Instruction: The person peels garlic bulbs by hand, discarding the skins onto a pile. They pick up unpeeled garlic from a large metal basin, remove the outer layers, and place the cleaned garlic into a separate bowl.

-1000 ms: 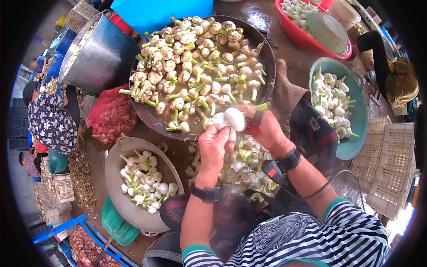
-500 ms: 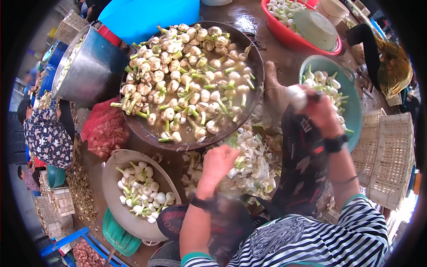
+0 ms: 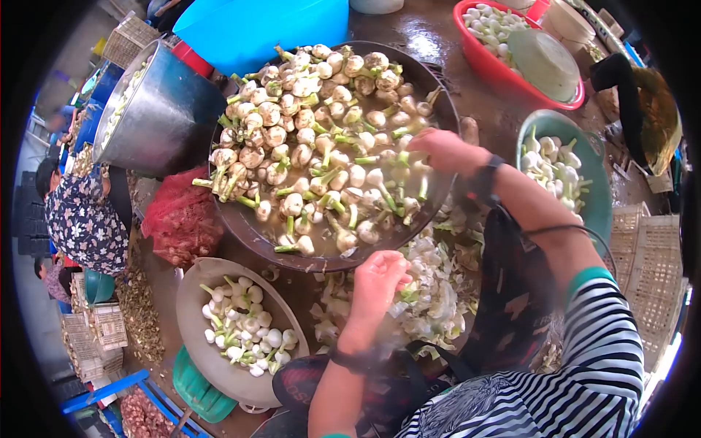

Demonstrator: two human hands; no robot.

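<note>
In the head view, your right hand (image 3: 445, 151) reaches over the right side of the wide pan (image 3: 415, 71), fingers pointing down towards the garlic bulbs (image 3: 314, 139). Its fingertips are blurred and partly hidden behind the hand, so you cannot tell how far open it is or whether it has hold of a bulb. The bulbs lie heaped in the pan, browner ones at the upper left, paler ones at the lower right in cloudy water (image 3: 323, 247), many with green stems.

Your left hand (image 3: 380, 277) is just below the pan's near rim, above the loose peelings (image 3: 438, 285). Its fingers are curled in towards the thumb; you cannot tell if a scrap is pinched there.

To the left of that hand, a grey basin (image 3: 197, 292) holds clean white bulbs (image 3: 252, 321), with a green container (image 3: 201, 387) partly beneath it. Beyond your right forearm stands a green basin (image 3: 599, 182) of white bulbs with stems. Further off is a red tub (image 3: 491, 62), also holding bulbs, with a bowl (image 3: 544, 64) resting in it. A red net bag (image 3: 182, 219) sits beside the pan's left edge.
</note>
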